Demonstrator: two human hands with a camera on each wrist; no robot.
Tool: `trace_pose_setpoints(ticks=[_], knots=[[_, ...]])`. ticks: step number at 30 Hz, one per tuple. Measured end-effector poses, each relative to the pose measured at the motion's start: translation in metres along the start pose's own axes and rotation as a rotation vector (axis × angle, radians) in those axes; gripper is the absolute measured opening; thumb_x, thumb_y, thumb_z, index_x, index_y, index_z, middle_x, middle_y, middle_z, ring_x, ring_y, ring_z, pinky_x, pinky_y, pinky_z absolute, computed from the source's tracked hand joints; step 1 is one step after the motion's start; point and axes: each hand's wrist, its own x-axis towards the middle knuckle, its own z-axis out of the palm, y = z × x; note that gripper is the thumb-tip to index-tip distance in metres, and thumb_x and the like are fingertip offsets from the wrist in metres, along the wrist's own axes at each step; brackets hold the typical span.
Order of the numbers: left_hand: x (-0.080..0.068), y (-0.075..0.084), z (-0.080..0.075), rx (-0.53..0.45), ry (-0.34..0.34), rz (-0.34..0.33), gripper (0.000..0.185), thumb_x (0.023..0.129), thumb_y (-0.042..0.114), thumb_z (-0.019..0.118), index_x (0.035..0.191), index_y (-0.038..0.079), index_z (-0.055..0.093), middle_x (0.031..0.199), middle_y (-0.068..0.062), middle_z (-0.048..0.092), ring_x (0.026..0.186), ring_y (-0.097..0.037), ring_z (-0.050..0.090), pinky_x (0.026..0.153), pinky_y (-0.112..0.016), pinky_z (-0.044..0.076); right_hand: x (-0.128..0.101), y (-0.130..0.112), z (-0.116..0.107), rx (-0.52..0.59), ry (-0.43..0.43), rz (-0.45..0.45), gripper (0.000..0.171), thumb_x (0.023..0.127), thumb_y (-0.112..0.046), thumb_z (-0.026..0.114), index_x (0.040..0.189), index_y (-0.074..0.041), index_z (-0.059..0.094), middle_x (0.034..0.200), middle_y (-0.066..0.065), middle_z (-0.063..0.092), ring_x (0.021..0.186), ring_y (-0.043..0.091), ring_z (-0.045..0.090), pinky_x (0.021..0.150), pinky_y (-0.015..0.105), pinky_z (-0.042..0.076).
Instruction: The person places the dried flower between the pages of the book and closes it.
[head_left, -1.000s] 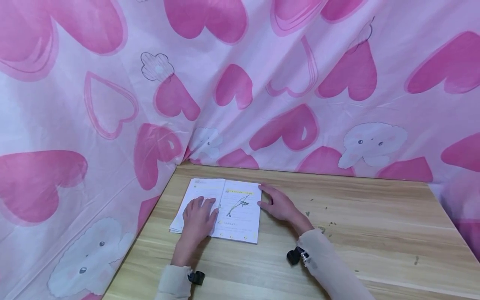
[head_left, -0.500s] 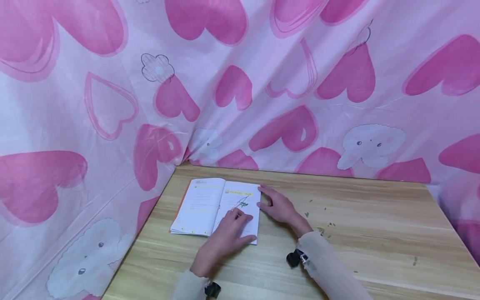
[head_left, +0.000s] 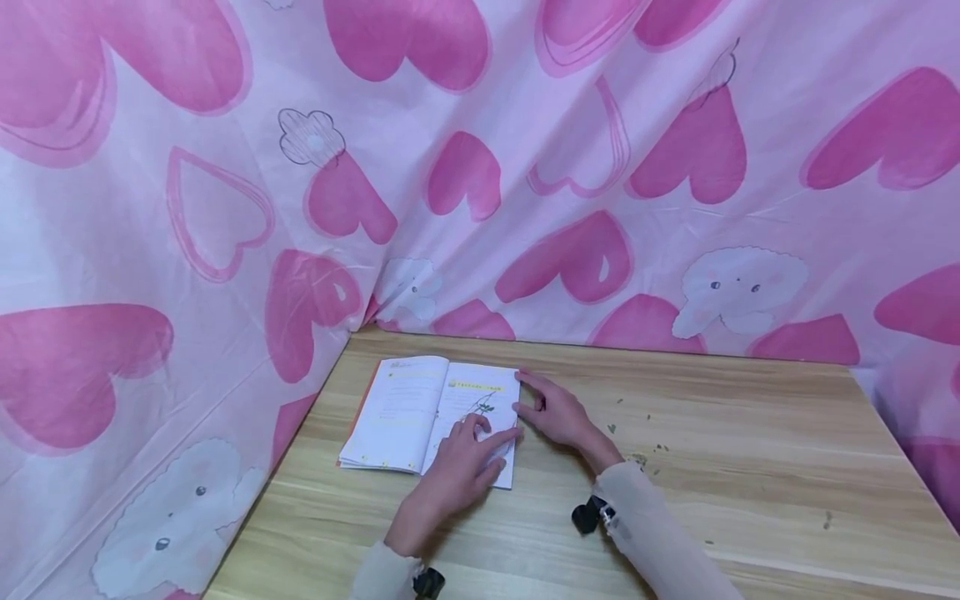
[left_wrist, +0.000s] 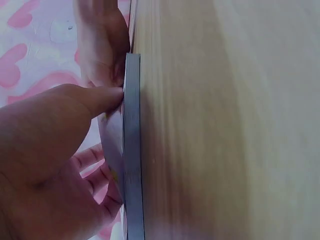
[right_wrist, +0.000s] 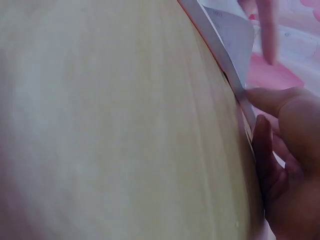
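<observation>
An open book [head_left: 405, 408] lies on the wooden table, its left page curving up towards the spine. On the right page is a thin green leafy sprig [head_left: 486, 407]; I cannot tell if it is printed or real. My left hand [head_left: 459, 467] rests over the lower right page with relaxed fingers, covering part of it. In the left wrist view the left thumb [left_wrist: 107, 100] is at the book's edge. My right hand [head_left: 558, 412] touches the book's right edge; in the right wrist view its thumb [right_wrist: 270, 100] meets that edge.
Small green bits [head_left: 660, 448] are scattered on the wooden table [head_left: 720, 433] to the right of the book. A pink heart-patterned cloth [head_left: 570, 167] hangs behind the table and along its left side.
My left hand has moved from the left page across to the lower right page, uncovering the left page. The right hand has stayed at the book's right edge.
</observation>
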Motion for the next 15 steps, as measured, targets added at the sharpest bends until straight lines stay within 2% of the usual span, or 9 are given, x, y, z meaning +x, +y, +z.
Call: trace_pose_setpoints(ticks=[2,5,11,14,15], knots=[[0.0,0.002,0.0,0.018,0.019,-0.003,0.048,0.107,0.03,0.067,0.152,0.041,0.059,0.136,-0.008,0.056,0.117,-0.026,0.055,0.082,-0.038,0.048,0.002,0.001,0.001,0.049,0.005,0.015,0.065,0.104,-0.038,0.073,0.164,-0.029,0.049,0.135,0.004,0.071,0.081,0.012,0.059,0.07,0.029,0.051],[-0.001,0.003,0.0,0.027,0.077,-0.013,0.043,0.105,0.029,0.07,0.146,0.037,0.063,0.138,-0.005,0.058,0.115,-0.023,0.059,0.077,-0.037,0.05,0.003,0.004,0.002,0.098,0.013,0.019,0.065,0.105,-0.036,0.073,0.164,-0.027,0.048,0.105,0.006,0.069,0.082,0.013,0.062,0.073,0.031,0.053],[-0.002,0.007,-0.001,0.05,0.205,-0.016,0.039,0.103,0.041,0.074,0.138,0.026,0.066,0.139,0.001,0.065,0.115,-0.02,0.066,0.075,-0.036,0.055,0.003,0.005,0.002,0.093,0.045,-0.005,0.064,0.105,-0.03,0.072,0.165,-0.024,0.048,0.107,0.003,0.069,0.084,0.011,0.063,0.081,0.032,0.052],[-0.002,0.011,-0.002,0.055,0.252,-0.016,0.049,0.101,0.051,0.074,0.139,0.021,0.066,0.138,0.0,0.069,0.121,-0.021,0.069,0.079,-0.039,0.059,0.002,0.005,0.0,0.102,0.041,-0.004,0.066,0.104,-0.033,0.074,0.164,-0.024,0.048,0.107,0.005,0.069,0.083,0.012,0.063,0.079,0.032,0.052],[-0.002,0.012,-0.003,0.051,0.264,-0.018,0.054,0.1,0.053,0.074,0.141,0.019,0.065,0.139,-0.001,0.069,0.123,-0.021,0.069,0.081,-0.04,0.061,0.002,0.005,0.0,0.103,0.038,-0.006,0.066,0.104,-0.034,0.074,0.164,-0.023,0.049,0.112,0.006,0.07,0.083,0.012,0.063,0.078,0.032,0.053]])
